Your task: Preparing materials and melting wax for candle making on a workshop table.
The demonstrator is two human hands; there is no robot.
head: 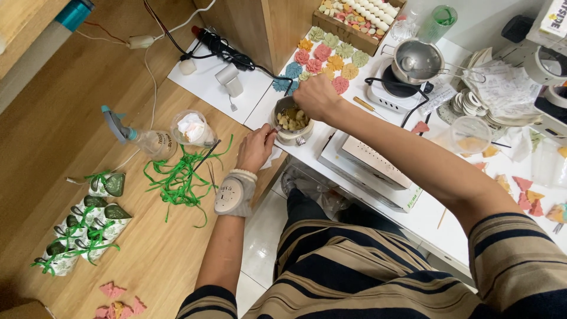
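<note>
A small pot (292,123) of pale chunks is steadied at its far rim by the right hand (316,96), fingers curled over the edge. A thin tool is pinched in the left hand (255,149) at the pot's near left side. The pot stands at the white table's (425,215) left edge. Coloured flower shapes (325,59) lie beyond, green ribbon (180,177) to the left.

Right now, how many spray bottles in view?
1. The spray bottle lies on its side on the wooden table, left of the plastic cup. Others could be out of frame.
</note>
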